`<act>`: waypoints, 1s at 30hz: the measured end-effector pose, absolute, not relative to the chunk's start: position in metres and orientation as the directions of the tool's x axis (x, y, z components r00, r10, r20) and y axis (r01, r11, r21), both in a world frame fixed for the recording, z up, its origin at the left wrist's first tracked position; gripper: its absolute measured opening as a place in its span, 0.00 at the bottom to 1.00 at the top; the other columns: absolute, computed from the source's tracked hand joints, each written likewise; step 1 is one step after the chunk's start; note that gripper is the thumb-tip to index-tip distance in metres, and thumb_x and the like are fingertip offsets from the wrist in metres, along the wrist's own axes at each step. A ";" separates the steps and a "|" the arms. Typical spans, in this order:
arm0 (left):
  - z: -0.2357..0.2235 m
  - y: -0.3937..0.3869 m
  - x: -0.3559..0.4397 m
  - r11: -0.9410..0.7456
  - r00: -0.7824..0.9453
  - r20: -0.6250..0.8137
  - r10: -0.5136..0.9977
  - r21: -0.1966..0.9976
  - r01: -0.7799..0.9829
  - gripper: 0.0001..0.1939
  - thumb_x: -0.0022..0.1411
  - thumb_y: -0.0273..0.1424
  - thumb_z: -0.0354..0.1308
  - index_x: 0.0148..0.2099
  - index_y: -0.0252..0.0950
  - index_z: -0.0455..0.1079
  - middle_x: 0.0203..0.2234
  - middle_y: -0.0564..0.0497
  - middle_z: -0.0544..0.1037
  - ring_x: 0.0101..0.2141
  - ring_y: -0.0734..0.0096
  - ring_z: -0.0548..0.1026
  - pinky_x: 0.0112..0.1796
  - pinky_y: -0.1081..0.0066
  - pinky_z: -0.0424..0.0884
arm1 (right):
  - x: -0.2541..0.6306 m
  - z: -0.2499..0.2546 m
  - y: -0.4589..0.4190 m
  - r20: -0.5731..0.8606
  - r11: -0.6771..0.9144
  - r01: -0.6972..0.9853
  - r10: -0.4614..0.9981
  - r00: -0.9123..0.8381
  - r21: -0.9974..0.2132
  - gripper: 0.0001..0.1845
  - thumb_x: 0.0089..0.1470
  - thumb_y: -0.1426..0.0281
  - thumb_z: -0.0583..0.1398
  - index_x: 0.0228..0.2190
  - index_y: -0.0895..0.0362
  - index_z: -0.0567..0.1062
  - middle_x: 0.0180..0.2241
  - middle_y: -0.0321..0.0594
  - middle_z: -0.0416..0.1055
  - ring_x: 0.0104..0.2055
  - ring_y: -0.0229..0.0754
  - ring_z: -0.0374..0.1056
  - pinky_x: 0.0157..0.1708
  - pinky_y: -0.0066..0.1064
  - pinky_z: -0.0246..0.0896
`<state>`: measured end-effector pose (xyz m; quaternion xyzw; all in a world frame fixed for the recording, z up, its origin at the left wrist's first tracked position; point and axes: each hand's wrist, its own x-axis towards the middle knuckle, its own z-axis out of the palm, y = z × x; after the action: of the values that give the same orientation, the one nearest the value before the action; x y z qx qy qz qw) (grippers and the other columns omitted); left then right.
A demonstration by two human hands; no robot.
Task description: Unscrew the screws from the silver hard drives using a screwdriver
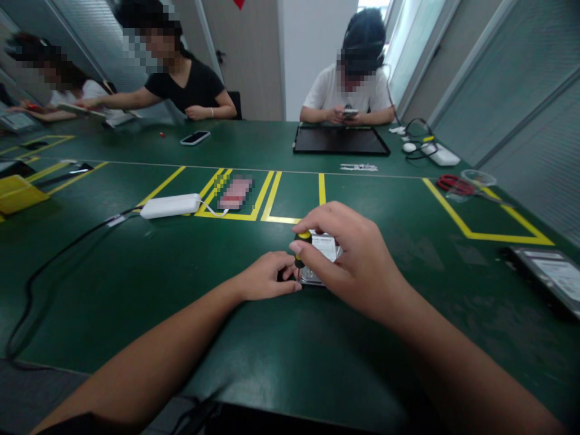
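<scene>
A small hard drive (322,246) with a white label lies on the green table in front of me, partly covered by my hands. My right hand (351,254) grips a short screwdriver (302,238) with a black and yellow handle between thumb and fingers. The screwdriver stands nearly upright, its tip down at the drive's near left corner. My left hand (270,277) is curled against the left edge of the drive, with thumb and fingertips close to the screwdriver's shaft. What lies under the right palm is hidden.
Another hard drive (553,275) lies at the right. A white power bank (171,206) with cables lies left of centre, near a pixelated pink item (236,193). Yellow tape (507,236) marks the green table (181,284). Beyond are a black panel (341,140), a phone (195,138) and several people.
</scene>
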<state>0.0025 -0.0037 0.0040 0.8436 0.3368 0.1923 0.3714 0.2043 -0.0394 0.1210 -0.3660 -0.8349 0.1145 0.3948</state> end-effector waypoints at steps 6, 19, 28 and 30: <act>0.007 -0.003 0.003 -0.520 0.718 0.091 0.690 0.752 0.405 0.15 0.60 0.36 0.61 0.29 0.35 0.60 0.26 0.56 0.68 0.28 0.75 0.66 0.31 0.74 0.61 | 0.205 0.121 -0.038 0.583 0.694 0.560 0.705 -0.403 -0.453 0.04 0.56 0.71 0.62 0.36 0.57 0.75 0.35 0.38 0.74 0.37 0.39 0.67 0.39 0.31 0.59; 0.005 -0.002 0.002 -0.526 0.726 0.088 0.682 0.749 0.404 0.13 0.61 0.37 0.60 0.32 0.35 0.65 0.24 0.56 0.67 0.27 0.75 0.65 0.30 0.74 0.59 | 0.205 0.124 -0.041 0.582 0.704 0.528 0.702 -0.412 -0.475 0.09 0.56 0.74 0.58 0.38 0.61 0.77 0.38 0.39 0.78 0.40 0.39 0.70 0.42 0.31 0.62; 0.005 -0.002 0.002 -0.534 0.727 0.086 0.681 0.737 0.413 0.13 0.61 0.38 0.61 0.32 0.34 0.65 0.26 0.55 0.67 0.28 0.75 0.66 0.30 0.74 0.60 | 0.207 0.122 -0.039 0.529 0.677 0.554 0.731 -0.431 -0.484 0.07 0.56 0.71 0.61 0.38 0.59 0.76 0.37 0.41 0.73 0.39 0.39 0.66 0.39 0.31 0.59; 0.004 -0.002 0.002 -0.537 0.730 0.086 0.678 0.736 0.412 0.12 0.61 0.38 0.61 0.34 0.34 0.67 0.25 0.56 0.67 0.28 0.74 0.66 0.30 0.74 0.60 | 0.206 0.123 -0.040 0.536 0.684 0.536 0.726 -0.432 -0.495 0.08 0.57 0.72 0.59 0.38 0.59 0.76 0.38 0.42 0.74 0.40 0.39 0.67 0.40 0.32 0.60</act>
<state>0.0021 -0.0020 0.0042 0.8572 0.3179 0.1840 0.3609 0.2063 -0.0399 0.1228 -0.3769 -0.8366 0.1262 0.3770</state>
